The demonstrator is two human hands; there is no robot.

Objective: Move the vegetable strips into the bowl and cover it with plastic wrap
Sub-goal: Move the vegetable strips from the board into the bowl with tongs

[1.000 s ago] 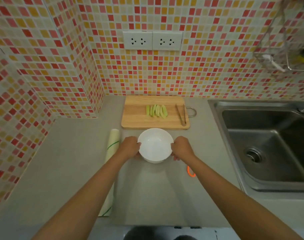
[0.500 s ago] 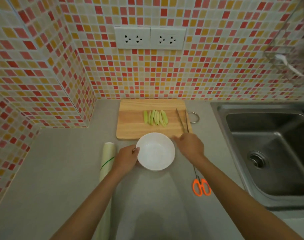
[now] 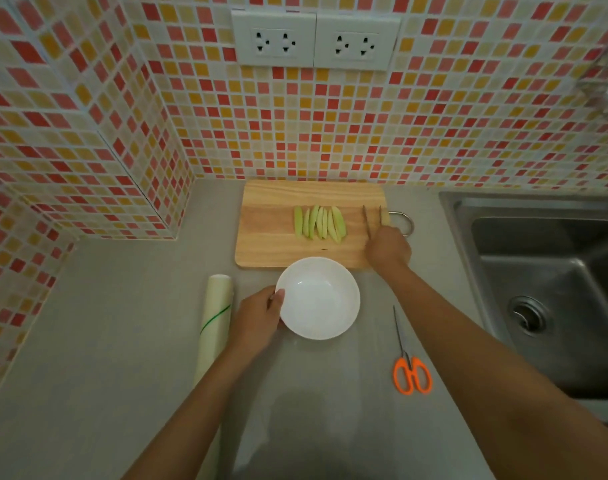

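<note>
Grey counter under mosaic tiles; left hand grips bowl, right hand grasps tongs.

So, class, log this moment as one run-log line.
left hand: steadying bowl | right hand: on tongs | strips: on board | wrap: unused

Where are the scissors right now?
The scissors lie on the counter, right of the bowl, between it and the sink.
</note>
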